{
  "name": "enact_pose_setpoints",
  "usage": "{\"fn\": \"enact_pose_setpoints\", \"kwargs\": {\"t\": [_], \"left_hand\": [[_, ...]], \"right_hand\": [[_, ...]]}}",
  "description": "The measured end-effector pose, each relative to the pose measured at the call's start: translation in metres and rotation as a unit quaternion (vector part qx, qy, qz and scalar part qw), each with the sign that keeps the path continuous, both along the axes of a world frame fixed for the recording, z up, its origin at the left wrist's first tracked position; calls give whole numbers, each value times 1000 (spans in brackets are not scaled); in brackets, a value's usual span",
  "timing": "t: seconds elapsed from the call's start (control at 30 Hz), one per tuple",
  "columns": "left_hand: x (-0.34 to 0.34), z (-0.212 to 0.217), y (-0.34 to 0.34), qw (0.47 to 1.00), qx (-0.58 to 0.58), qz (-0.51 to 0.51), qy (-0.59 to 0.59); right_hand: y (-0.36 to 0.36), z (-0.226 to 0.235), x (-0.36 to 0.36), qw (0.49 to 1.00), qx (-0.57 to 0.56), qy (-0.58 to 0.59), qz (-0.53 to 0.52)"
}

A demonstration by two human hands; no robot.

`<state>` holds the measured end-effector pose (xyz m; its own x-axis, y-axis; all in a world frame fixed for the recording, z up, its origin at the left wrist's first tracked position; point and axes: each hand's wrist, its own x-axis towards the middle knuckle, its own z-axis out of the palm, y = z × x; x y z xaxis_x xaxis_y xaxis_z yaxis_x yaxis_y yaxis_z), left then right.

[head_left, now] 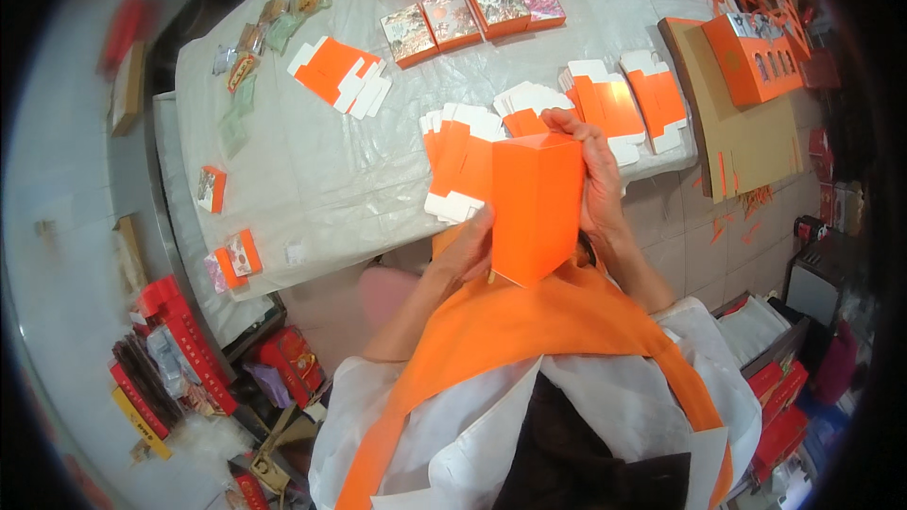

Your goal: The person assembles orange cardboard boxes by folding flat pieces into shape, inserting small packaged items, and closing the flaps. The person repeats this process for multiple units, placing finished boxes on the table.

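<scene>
Orange carton (537, 203), folded into a square tube, sits in both hands above the near edge of the surface (312, 161). Her right hand (593, 175) is clenched over its top right corner, fingers curled on the upper flap; her left hand (468, 246) grasps the lower left edge, thumb pressing the side. I'd say squaring the creases firmly before tucking the flap matters most. Just behind lie flat orange blanks (458, 165), with finished printed boxes (472, 9) further back

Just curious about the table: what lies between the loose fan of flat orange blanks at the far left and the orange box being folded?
In the head view, only bare crinkled white plastic table cover lies between the fanned orange-and-white card blanks and the folded orange card box.
</scene>
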<state>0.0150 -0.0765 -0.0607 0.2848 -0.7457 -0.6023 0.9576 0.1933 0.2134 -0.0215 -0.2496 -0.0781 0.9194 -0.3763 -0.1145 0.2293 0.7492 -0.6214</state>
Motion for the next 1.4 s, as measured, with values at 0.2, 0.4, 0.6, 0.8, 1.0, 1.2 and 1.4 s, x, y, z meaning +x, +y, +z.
{"fn": "enact_pose_setpoints", "kwargs": {"t": [0.2,0.4,0.6,0.8,1.0,1.2,1.4], "left_hand": [[2,-12,-45,920,104,-5,-379],[22,-40,-66,780,303,38,-546],[25,-62,-87,684,393,27,-614],[26,-90,-91,835,312,42,-452],[0,-122,-60,859,381,73,-334],[-38,-154,-25,828,473,106,-281],[-26,-167,-60,831,453,41,-319]], "right_hand": [[-6,-25,26,983,-174,50,19],[-29,-31,5,975,-116,168,89],[-22,-55,-24,851,-487,173,96],[-109,-89,18,946,-158,274,69],[-240,-157,152,956,-169,239,-29],[-286,-235,245,943,-218,244,61],[-296,-241,184,717,-663,204,-70]]}}
